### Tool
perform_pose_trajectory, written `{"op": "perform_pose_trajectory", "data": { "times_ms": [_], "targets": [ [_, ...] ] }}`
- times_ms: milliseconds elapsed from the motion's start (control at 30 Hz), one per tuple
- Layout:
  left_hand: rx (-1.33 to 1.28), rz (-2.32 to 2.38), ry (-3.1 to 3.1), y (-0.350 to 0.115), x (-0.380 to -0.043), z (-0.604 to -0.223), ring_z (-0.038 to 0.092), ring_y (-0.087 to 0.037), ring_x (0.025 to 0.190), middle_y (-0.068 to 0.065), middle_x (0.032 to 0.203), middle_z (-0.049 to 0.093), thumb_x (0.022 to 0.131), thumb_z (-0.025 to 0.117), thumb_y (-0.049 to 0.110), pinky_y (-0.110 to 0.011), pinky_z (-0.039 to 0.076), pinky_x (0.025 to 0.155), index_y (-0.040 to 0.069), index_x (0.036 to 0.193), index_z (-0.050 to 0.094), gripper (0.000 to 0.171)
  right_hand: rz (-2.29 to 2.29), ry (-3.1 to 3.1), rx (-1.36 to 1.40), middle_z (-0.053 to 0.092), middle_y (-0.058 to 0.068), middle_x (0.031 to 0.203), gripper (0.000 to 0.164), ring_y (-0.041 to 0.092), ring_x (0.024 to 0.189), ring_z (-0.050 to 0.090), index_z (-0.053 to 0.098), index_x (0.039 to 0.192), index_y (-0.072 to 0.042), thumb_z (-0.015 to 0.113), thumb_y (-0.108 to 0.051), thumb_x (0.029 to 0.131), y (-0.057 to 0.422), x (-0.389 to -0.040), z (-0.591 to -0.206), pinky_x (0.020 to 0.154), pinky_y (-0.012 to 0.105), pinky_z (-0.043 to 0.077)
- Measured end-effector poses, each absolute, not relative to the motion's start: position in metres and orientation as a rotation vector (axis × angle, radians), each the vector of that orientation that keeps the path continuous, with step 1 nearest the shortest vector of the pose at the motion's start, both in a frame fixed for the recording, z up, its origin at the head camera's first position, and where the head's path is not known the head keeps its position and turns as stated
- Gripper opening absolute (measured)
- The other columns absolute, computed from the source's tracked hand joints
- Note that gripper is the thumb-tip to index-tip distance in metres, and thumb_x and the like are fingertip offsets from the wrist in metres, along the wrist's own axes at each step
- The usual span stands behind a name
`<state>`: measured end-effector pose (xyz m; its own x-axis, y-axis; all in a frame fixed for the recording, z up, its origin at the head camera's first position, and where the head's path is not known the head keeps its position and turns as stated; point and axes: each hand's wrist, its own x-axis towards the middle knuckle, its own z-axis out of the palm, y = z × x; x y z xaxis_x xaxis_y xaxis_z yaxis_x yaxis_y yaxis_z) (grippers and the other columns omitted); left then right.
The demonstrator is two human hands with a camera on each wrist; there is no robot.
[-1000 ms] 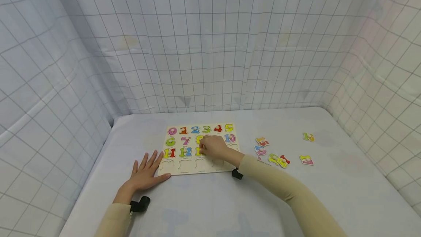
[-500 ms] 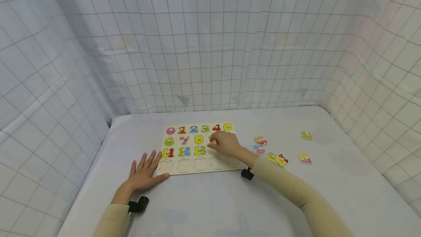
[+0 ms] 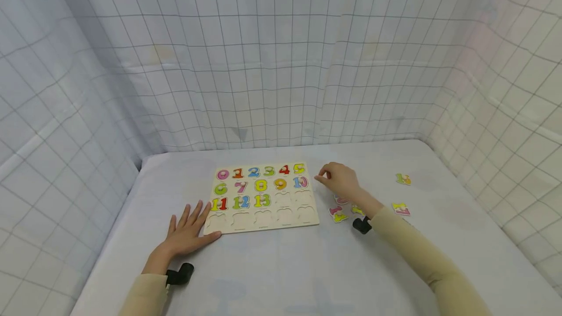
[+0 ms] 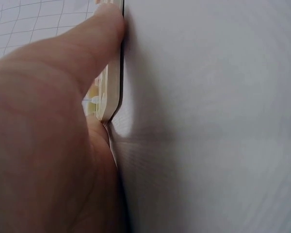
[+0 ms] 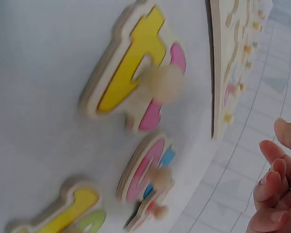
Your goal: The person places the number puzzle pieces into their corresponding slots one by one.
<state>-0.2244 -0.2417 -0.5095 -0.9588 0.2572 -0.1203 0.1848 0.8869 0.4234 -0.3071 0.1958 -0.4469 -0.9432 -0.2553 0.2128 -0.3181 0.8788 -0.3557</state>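
Observation:
My left hand (image 3: 189,233) lies flat with fingers spread at the near left corner of a wooden number puzzle board (image 3: 252,228). In the left wrist view its thumb (image 4: 94,41) rests against the board's edge. Just right of the board, my right hand (image 3: 342,179) hovers over the table. Its fingers are loosely bent, and the right wrist view shows nothing between thumb and fingertips. Below it lie knobbed number pieces: a yellow-and-pink one (image 5: 123,73), a blue-and-pink one (image 5: 145,170) and a yellow-and-green one (image 5: 80,206). Part of this group is hidden by the hand and forearm.
Numbers 0 to 13 fill the board's upper recesses; bare recesses (image 3: 284,215) show at the front and right. Farther right lie a green-and-yellow piece (image 3: 403,179) and a yellow-and-pink piece (image 3: 401,208). A gridded white curtain (image 3: 281,62) surrounds the table.
My right hand has let go of the number 13, lifted off the board and moved right over the loose pieces. My left hand stays at the board's corner. The head view has shifted slightly.

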Motion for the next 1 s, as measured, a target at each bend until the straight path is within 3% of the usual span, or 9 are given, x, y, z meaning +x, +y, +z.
{"op": "perform_pose_trajectory", "data": {
  "times_ms": [500,733,1000],
  "targets": [
    [0.352,0.667,2.886,-0.239,-0.219,-0.499,-0.011,-0.041,0.14,-0.019,0.157,0.005,0.083,0.053,0.067,-0.061,-0.021,0.1,0.013,0.153,0.015,0.096,0.584,-3.044,0.209,0.056,0.0,0.069,0.03,0.016,0.058,0.047,0.072,0.088,-0.01,0.067,-0.04,0.087,0.276,-0.286,-0.452,0.046,0.028,0.036],
    [0.35,0.633,2.891,-0.24,-0.221,-0.503,-0.012,-0.04,0.14,-0.018,0.157,0.003,0.083,0.051,0.069,-0.061,-0.022,0.099,0.016,0.154,0.011,0.097,0.577,-3.142,0.193,0.059,0.0,0.075,0.032,0.014,0.053,0.049,0.071,0.084,-0.012,0.068,-0.043,0.085,0.276,-0.267,-0.458,0.044,0.028,0.039],
    [0.349,0.643,2.865,-0.239,-0.221,-0.503,-0.014,-0.039,0.139,-0.017,0.157,0.001,0.084,0.049,0.071,-0.06,-0.023,0.099,0.018,0.154,0.008,0.097,0.607,-3.075,0.363,0.048,-0.007,0.059,0.026,0.011,0.054,0.044,0.067,0.07,-0.02,0.076,-0.044,0.077,0.253,-0.253,-0.47,0.046,0.026,0.033]
  ]
}}
